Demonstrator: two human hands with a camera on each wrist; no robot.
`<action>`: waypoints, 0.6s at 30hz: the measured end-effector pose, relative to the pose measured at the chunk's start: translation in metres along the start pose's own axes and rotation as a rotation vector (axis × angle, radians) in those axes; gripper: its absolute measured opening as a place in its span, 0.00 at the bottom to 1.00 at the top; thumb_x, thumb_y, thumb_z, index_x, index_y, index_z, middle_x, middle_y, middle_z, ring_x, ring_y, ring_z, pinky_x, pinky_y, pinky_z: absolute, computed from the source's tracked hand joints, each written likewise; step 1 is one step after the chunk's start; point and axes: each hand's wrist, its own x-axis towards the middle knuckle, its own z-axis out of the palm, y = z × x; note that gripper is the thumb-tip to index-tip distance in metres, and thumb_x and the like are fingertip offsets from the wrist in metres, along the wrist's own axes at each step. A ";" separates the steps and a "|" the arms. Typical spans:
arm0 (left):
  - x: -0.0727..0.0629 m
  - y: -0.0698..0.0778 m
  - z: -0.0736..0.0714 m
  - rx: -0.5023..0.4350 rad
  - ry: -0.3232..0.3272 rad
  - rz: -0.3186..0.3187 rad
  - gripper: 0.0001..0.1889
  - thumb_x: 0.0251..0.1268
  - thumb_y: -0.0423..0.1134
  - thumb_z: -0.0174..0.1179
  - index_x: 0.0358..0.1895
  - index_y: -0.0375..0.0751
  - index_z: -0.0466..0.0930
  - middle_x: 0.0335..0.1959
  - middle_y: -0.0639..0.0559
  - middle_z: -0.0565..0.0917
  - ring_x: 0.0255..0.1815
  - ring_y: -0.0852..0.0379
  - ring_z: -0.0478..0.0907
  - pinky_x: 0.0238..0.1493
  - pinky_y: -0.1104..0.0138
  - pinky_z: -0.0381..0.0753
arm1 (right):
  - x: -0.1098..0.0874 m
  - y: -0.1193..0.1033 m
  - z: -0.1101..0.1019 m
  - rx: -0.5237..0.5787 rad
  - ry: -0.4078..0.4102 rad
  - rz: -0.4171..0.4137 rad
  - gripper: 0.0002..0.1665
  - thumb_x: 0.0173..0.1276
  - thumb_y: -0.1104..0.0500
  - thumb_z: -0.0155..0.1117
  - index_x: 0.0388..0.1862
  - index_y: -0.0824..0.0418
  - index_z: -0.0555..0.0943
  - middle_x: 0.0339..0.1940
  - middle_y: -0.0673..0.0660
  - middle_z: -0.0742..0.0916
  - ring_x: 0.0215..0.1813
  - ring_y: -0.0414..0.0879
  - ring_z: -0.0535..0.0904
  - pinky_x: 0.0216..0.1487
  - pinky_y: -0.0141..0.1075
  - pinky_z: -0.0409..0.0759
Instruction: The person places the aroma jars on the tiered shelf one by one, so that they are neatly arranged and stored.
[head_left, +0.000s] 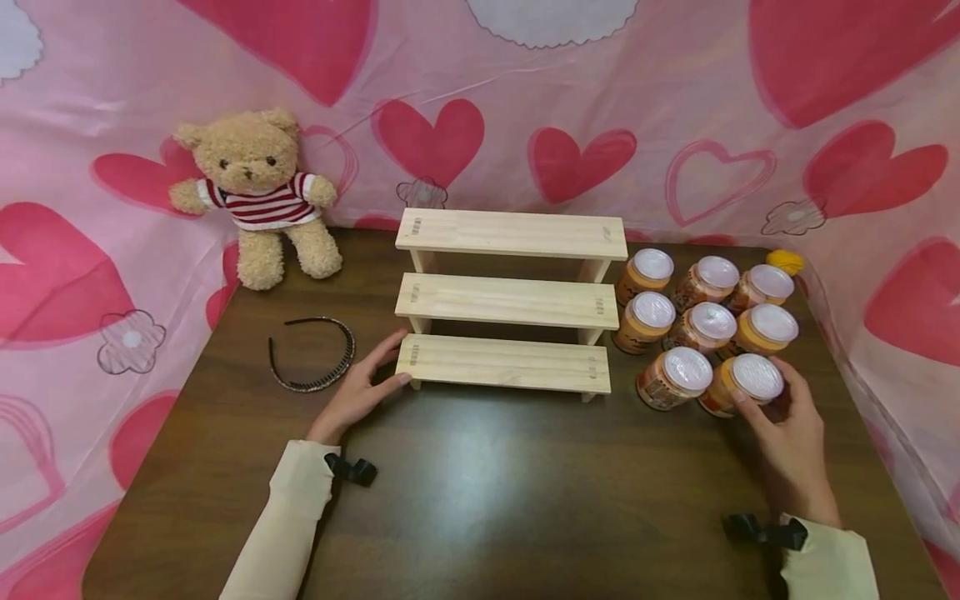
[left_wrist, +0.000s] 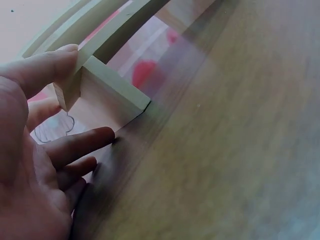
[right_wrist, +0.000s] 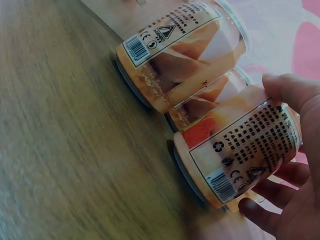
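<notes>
A three-step wooden display rack stands on the table in the head view. My left hand grips the left end of its lowest step, thumb at the front corner and fingers toward the back; the left wrist view shows the thumb over the board's edge beside the rack's leg. My right hand holds the front-right labelled jar, thumb on one side and fingers round the other. Close to its left stands another jar with a pale translucent lid. The held jar's far side is hidden.
Several more lidded jars stand in rows right of the rack. A small yellow ball lies behind them. Left of the rack are a dark toothed headband and a teddy bear. A heart-patterned cloth hangs behind the brown table.
</notes>
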 end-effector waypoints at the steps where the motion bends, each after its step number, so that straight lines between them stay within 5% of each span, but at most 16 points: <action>1: -0.001 0.000 0.000 0.006 0.003 0.001 0.37 0.70 0.39 0.63 0.79 0.51 0.57 0.78 0.44 0.65 0.74 0.41 0.67 0.72 0.40 0.58 | 0.000 0.000 0.001 0.023 0.001 0.004 0.39 0.62 0.73 0.69 0.72 0.56 0.70 0.46 0.31 0.79 0.46 0.25 0.76 0.46 0.12 0.71; 10: -0.002 -0.001 0.000 0.009 0.013 -0.006 0.37 0.70 0.40 0.63 0.79 0.53 0.58 0.77 0.45 0.67 0.74 0.42 0.68 0.72 0.41 0.58 | 0.003 0.002 0.008 0.415 0.042 0.047 0.36 0.57 0.81 0.66 0.64 0.61 0.77 0.48 0.45 0.85 0.48 0.34 0.79 0.46 0.17 0.74; 18: -0.001 -0.005 0.002 0.005 0.011 -0.003 0.37 0.70 0.40 0.63 0.79 0.56 0.58 0.78 0.46 0.66 0.74 0.43 0.68 0.72 0.41 0.59 | 0.004 0.005 0.006 0.449 0.124 0.016 0.34 0.49 0.81 0.73 0.57 0.66 0.83 0.42 0.45 0.89 0.40 0.33 0.84 0.40 0.18 0.78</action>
